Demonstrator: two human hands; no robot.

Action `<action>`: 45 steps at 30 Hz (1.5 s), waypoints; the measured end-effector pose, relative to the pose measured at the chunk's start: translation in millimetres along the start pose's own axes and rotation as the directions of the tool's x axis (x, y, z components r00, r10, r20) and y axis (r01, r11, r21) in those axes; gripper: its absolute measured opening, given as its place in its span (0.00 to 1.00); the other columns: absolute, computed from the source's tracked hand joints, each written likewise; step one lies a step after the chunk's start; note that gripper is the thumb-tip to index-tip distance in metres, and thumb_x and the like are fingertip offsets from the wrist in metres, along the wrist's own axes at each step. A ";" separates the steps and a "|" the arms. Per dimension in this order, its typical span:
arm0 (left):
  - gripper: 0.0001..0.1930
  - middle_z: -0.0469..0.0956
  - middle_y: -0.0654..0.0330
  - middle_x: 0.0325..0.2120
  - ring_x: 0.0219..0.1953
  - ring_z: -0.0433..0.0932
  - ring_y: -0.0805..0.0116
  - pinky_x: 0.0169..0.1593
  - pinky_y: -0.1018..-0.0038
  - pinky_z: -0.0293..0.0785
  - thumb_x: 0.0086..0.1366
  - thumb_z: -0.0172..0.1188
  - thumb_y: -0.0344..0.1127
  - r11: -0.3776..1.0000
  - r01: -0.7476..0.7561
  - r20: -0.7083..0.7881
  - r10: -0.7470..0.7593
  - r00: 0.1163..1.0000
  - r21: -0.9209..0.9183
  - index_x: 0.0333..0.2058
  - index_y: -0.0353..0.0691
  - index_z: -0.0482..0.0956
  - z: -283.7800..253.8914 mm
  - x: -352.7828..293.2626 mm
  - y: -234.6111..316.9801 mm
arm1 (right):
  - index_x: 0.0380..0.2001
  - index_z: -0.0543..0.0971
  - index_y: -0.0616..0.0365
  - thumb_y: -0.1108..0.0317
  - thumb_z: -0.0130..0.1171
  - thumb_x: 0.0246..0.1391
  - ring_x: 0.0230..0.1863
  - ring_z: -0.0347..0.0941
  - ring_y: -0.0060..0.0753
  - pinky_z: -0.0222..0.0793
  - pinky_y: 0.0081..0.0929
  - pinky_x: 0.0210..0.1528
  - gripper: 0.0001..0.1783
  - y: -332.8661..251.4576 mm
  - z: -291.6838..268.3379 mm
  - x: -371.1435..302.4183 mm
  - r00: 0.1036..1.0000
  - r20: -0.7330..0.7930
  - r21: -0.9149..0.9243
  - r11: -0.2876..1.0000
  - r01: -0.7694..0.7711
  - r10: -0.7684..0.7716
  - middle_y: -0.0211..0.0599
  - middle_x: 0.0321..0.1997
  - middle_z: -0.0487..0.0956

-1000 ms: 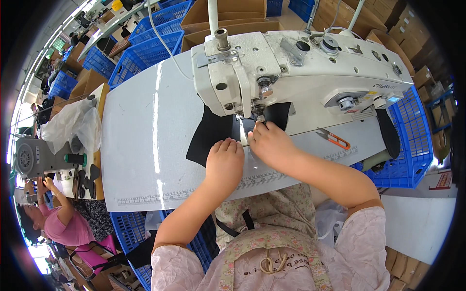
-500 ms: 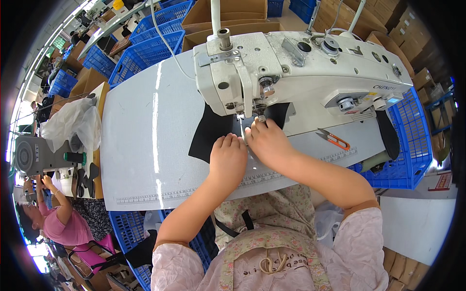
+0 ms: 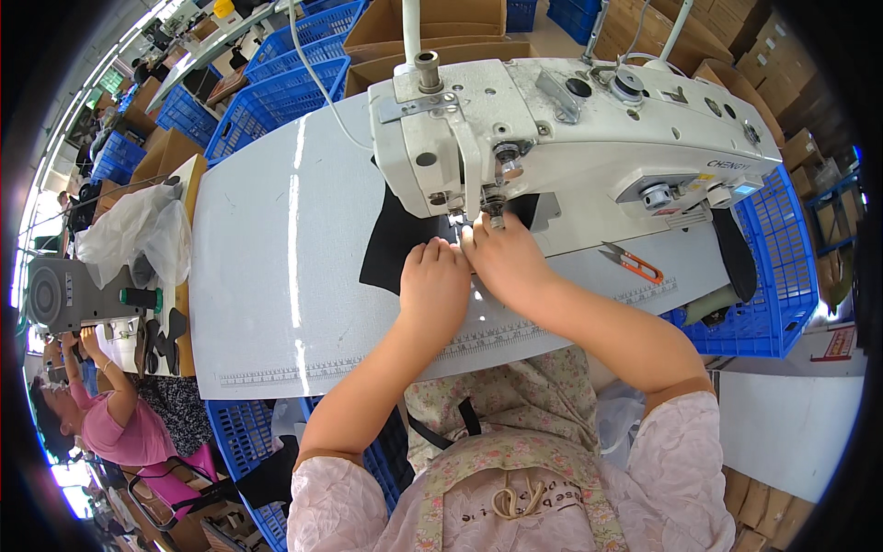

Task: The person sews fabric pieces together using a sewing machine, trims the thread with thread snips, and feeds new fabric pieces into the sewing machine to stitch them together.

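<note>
A black fabric piece (image 3: 390,241) lies flat under the head of a white sewing machine (image 3: 570,138), partly hidden by the machine and my fingers. My left hand (image 3: 435,287) presses its bent, close-set fingers on the near edge of the fabric. Right beside it, my right hand (image 3: 504,256) has its fingers together on the fabric, close to the needle area and presser foot. The fingertips of both hands are partly hidden, and the hands almost touch. Orange-handled thread snips (image 3: 635,263) lie to the right of my right hand, on the table.
A ruler strip (image 3: 386,359) runs along the near edge of the pale table (image 3: 244,248). Blue crates (image 3: 782,267) stand at the right and far left. A dark shaped piece (image 3: 733,256) hangs by the right end. At left, a co-worker (image 3: 129,419) sits at another machine (image 3: 69,294).
The black fabric has shifted a little away from me under the machine head, its near-left corner now slightly farther. Both hands have moved slightly with it. The snips have stayed put.
</note>
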State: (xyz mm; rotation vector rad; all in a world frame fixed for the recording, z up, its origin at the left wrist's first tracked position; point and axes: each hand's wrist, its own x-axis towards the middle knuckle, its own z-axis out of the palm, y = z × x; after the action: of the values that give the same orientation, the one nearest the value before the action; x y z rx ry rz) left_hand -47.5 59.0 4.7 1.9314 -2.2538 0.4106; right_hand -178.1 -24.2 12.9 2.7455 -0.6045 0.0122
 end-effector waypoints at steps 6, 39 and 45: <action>0.15 0.81 0.52 0.40 0.50 0.78 0.59 0.55 0.66 0.70 0.54 0.57 0.32 1.000 0.024 -0.007 -0.024 1.000 -0.020 0.40 0.32 0.79 4.3 -0.4 -2.1 | 0.33 0.81 0.58 0.67 0.56 0.49 0.43 0.76 0.37 0.66 0.32 0.42 0.10 -2.0 -1.3 1.6 0.999 -0.035 0.029 1.000 -0.013 0.014 0.39 0.37 0.79; 0.13 0.82 0.55 0.42 0.51 0.78 0.59 0.56 0.62 0.70 0.54 0.57 0.28 0.987 -0.001 -0.031 -0.004 1.000 -0.159 0.40 0.37 0.81 -21.7 -10.6 -8.4 | 0.24 0.81 0.58 0.68 0.56 0.41 0.37 0.70 0.34 0.60 0.30 0.47 0.07 -6.9 1.2 -28.4 0.952 -0.302 0.141 0.990 -0.006 0.049 0.34 0.27 0.74; 0.13 0.81 0.55 0.43 0.50 0.78 0.59 0.54 0.63 0.70 0.54 0.57 0.26 0.977 0.005 -0.032 -0.012 0.999 -0.214 0.39 0.38 0.81 -16.7 -9.5 -11.2 | 0.28 0.80 0.63 0.70 0.56 0.42 0.38 0.71 0.34 0.62 0.30 0.47 0.10 -10.7 -2.8 -26.1 0.962 -0.265 0.155 0.988 -0.017 0.058 0.36 0.30 0.75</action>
State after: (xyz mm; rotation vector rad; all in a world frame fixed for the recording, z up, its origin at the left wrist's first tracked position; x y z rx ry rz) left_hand -36.1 71.4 19.1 1.8120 -2.1688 0.1876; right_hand -197.3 -3.5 10.2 2.8061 -0.5994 0.4508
